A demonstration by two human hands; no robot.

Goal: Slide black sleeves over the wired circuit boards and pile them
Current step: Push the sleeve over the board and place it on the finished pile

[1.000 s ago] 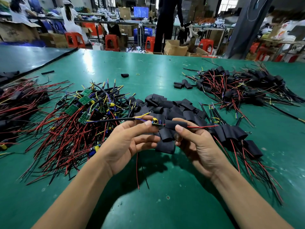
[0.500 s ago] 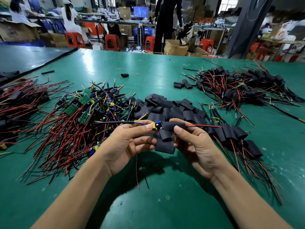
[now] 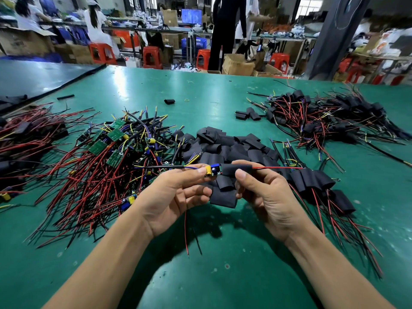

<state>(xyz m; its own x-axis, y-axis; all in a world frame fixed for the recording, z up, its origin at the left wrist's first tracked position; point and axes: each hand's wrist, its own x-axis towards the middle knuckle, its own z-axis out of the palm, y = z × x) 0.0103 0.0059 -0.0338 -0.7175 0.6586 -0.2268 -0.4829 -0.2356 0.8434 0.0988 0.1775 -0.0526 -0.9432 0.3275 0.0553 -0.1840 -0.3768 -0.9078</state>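
Observation:
My left hand (image 3: 176, 195) pinches a wired circuit board (image 3: 213, 170) by its yellow and blue end. My right hand (image 3: 265, 195) grips a black sleeve (image 3: 237, 168) that covers the board's right part; a red wire (image 3: 278, 167) pokes out of the sleeve's right end. Both hands hover above the green table (image 3: 223, 253). Behind them lies a heap of loose black sleeves (image 3: 227, 148). A pile of bare boards with red and black wires (image 3: 107, 157) sits to the left. Sleeved boards (image 3: 321, 184) lie in a row at the right.
A larger pile of sleeved boards (image 3: 330, 121) lies at the far right. More red-wired parts (image 3: 24, 139) are at the left edge. A stray sleeve (image 3: 169, 101) lies farther back. Beyond the table stand people, red stools (image 3: 151, 56) and cardboard boxes (image 3: 237, 64).
The sleeve has slid left along the wires onto the board. Both hands have shifted slightly while holding the same parts.

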